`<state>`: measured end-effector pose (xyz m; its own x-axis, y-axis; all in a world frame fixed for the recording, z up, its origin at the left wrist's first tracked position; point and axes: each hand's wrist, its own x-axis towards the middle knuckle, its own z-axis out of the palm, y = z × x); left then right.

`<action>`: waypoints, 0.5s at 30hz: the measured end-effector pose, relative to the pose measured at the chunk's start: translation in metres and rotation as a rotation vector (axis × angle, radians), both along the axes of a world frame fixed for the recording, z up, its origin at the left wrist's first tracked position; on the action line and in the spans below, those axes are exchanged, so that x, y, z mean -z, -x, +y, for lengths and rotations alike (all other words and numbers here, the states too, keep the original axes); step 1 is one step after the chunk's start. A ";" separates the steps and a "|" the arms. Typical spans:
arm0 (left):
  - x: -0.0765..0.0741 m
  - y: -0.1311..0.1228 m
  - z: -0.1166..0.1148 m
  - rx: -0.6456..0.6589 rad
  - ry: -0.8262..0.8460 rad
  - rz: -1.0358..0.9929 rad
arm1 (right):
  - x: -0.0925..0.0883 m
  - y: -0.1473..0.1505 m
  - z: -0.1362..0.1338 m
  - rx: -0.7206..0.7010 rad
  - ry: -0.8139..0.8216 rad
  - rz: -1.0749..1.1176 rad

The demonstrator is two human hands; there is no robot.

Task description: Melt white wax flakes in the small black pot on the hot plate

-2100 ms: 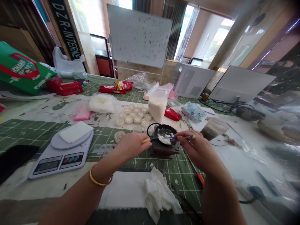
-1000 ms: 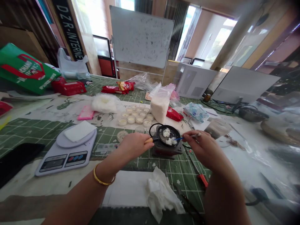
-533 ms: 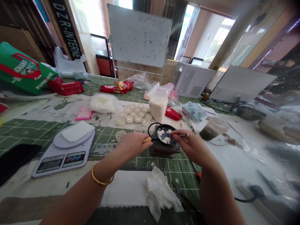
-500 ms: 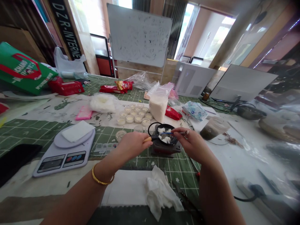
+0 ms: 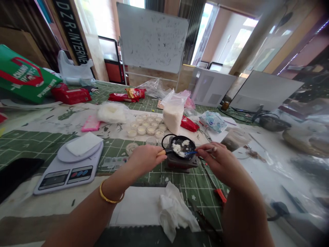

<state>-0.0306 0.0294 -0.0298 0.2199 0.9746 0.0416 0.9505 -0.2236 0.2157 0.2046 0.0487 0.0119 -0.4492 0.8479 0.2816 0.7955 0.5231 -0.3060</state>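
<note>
My left hand (image 5: pixel 147 158) is closed round the wooden-ended handle of a small black frying pan (image 5: pixel 189 143). The pan rests on a small dark burner (image 5: pixel 182 164). White crumbly lumps (image 5: pixel 177 148) lie in the pan, mostly along its left side, with a smaller clump near the far rim. Between the fingers of my right hand (image 5: pixel 218 156) is a thin stirring stick (image 5: pixel 192 152) with a blue end. Its tip reaches into the white lumps near the pan's front edge. What the lumps are made of I cannot tell.
Behind the pan stand several small lidded cups (image 5: pixel 146 126) and a bag of white granules (image 5: pixel 173 115). A kitchen scale (image 5: pixel 70 168) sits at left. Crumpled tissue (image 5: pixel 177 211) and white paper (image 5: pixel 137 206) lie in front. A red-handled tool (image 5: pixel 220 195) is near my right forearm.
My right hand has moved right and slightly nearer, drawing the stick toward the pan's front edge. The white lumps have shifted and bunched at the left. My left hand stays on the handle.
</note>
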 end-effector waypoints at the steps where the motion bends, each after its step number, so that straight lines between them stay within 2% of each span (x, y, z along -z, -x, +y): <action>1: 0.000 0.000 0.000 -0.005 0.003 -0.001 | 0.000 0.001 -0.001 -0.042 0.005 0.013; 3: 0.000 0.000 0.000 -0.019 0.000 -0.004 | 0.001 0.004 -0.001 -0.065 0.009 0.028; 7: 0.000 0.001 0.000 -0.002 -0.013 -0.012 | 0.001 0.004 0.001 0.030 -0.004 0.016; 12: 0.001 0.001 0.001 -0.013 -0.015 -0.013 | 0.001 0.004 0.000 -0.068 0.033 0.054; 15: 0.000 0.001 0.001 -0.017 0.001 -0.018 | 0.004 0.001 0.008 0.060 -0.009 0.045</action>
<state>-0.0318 0.0302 -0.0295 0.2027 0.9782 0.0448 0.9500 -0.2076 0.2331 0.2034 0.0568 0.0083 -0.3846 0.8703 0.3076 0.8111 0.4777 -0.3375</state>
